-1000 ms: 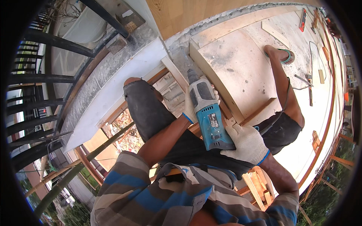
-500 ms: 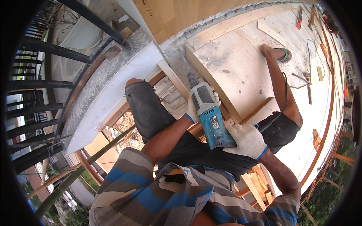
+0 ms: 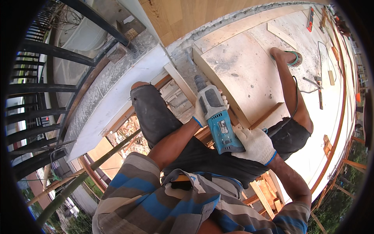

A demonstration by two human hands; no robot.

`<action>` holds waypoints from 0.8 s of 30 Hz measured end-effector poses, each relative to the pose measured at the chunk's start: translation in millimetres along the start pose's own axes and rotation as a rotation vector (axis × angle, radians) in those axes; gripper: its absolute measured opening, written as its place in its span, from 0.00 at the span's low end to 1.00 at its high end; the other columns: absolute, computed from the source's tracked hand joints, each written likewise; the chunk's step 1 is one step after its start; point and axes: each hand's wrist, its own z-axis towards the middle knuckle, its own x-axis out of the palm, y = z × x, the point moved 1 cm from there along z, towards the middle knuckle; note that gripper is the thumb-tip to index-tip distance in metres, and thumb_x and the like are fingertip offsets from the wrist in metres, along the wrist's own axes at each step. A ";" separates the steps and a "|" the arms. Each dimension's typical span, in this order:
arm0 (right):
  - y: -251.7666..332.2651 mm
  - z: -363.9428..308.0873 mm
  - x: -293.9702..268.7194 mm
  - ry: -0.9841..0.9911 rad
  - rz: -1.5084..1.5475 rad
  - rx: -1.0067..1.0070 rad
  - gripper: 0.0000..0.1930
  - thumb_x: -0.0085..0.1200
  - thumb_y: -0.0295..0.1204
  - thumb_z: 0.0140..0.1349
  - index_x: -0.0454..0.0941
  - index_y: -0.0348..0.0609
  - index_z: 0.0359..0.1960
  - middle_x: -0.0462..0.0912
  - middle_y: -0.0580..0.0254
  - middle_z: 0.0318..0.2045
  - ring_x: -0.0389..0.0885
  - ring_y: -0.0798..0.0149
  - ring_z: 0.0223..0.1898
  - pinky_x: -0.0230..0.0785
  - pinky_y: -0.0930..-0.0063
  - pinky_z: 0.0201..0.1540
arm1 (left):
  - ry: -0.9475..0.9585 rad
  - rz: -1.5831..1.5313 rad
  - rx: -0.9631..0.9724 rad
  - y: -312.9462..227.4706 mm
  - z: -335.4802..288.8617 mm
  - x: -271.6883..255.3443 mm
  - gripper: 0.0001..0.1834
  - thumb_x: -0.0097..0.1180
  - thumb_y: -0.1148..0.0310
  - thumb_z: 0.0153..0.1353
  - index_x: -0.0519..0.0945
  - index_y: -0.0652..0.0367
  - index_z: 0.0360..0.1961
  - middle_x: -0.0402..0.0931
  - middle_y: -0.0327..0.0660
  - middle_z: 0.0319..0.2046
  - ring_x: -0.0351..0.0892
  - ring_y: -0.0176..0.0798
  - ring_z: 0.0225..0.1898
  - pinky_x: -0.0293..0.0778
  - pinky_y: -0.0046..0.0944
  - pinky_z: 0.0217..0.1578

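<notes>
A teal and grey rotary hammer drill (image 3: 223,125) lies across the middle, pointing away and slightly left. My left hand (image 3: 200,114), in a white knit glove with a blue cuff, wraps around its front body from below; some fingertips show on the far side. Gloved likewise, my right hand (image 3: 255,146) is closed around the rear end, whose grip it hides. The dark chuck (image 3: 200,81) points at the rough concrete strip (image 3: 180,58) between a pale ledge and an upright board (image 3: 218,85). The thin bit is hard to make out; I cannot tell whether it touches the concrete.
A power cord (image 3: 288,120) runs from the drill's rear past my right leg. On the dusty panel floor lie a hammer (image 3: 320,91), a plank (image 3: 281,36) and a red level (image 3: 310,19). Between my legs, timber framing surrounds an opening. Black railings (image 3: 46,87) stand left.
</notes>
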 end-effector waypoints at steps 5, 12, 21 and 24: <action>-2.7 -0.3 2.5 0.023 0.003 0.002 0.37 0.78 0.55 0.56 0.83 0.41 0.58 0.86 0.48 0.48 0.89 0.45 0.38 0.83 0.52 0.44 | -0.057 0.010 0.002 0.2 0.4 -2.2 0.42 0.46 0.31 0.80 0.78 0.63 0.69 0.84 0.57 0.54 0.86 0.61 0.57 0.81 0.65 0.67; -7.2 14.6 15.6 -0.081 -0.011 -0.078 0.31 0.76 0.55 0.60 0.85 0.40 0.50 0.85 0.51 0.39 0.88 0.47 0.38 0.81 0.53 0.43 | -0.078 -0.021 0.021 -14.2 1.9 2.0 0.46 0.46 0.27 0.78 0.78 0.64 0.70 0.84 0.58 0.54 0.87 0.61 0.57 0.83 0.65 0.64; -3.1 22.5 35.4 -0.075 0.004 -0.052 0.34 0.78 0.57 0.56 0.85 0.40 0.50 0.88 0.49 0.43 0.90 0.46 0.39 0.83 0.54 0.45 | 0.003 -0.012 -0.021 -30.9 -1.1 -14.9 0.51 0.45 0.25 0.78 0.72 0.65 0.77 0.83 0.59 0.59 0.85 0.63 0.61 0.79 0.64 0.70; -4.9 25.9 41.1 -0.063 -0.004 -0.027 0.32 0.78 0.57 0.57 0.86 0.40 0.48 0.87 0.48 0.40 0.89 0.46 0.38 0.83 0.54 0.44 | -0.004 0.035 -0.025 -36.0 1.6 -15.4 0.52 0.46 0.24 0.78 0.73 0.66 0.76 0.83 0.59 0.58 0.86 0.62 0.60 0.80 0.64 0.69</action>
